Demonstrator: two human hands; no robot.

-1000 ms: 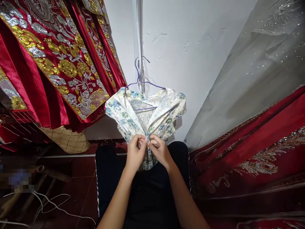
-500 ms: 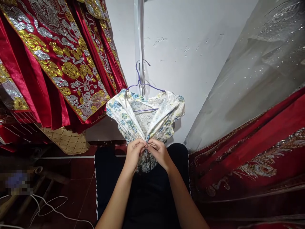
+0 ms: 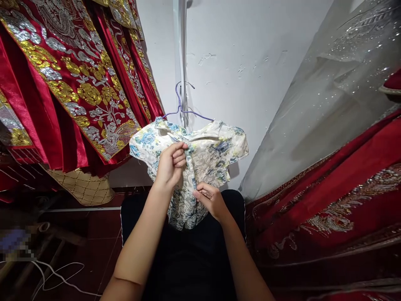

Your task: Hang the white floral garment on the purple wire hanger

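A small white dress with blue and green flowers [image 3: 216,150] hangs on a purple wire hanger [image 3: 181,109] against the white wall. My left hand [image 3: 171,165] is raised to the dress's upper front, its fingers curled and pinching the fabric edge near the collar. Lower down, my right hand [image 3: 210,198] pinches the front of the dress at about waist height. The lower part of the dress falls between my forearms over my black clothing [image 3: 194,259].
Red garments with gold and silver embroidery [image 3: 72,83] hang close on the left. A grey sequined cloth [image 3: 328,100] and more red embroidered fabric [image 3: 328,205] crowd the right. A white pipe [image 3: 180,50] runs down the wall. White cable [image 3: 59,271] lies on the red floor.
My left hand has moved up from the waist of the dress to near its collar. The right hand stayed low on the front. The dress front now lies closed and flatter.
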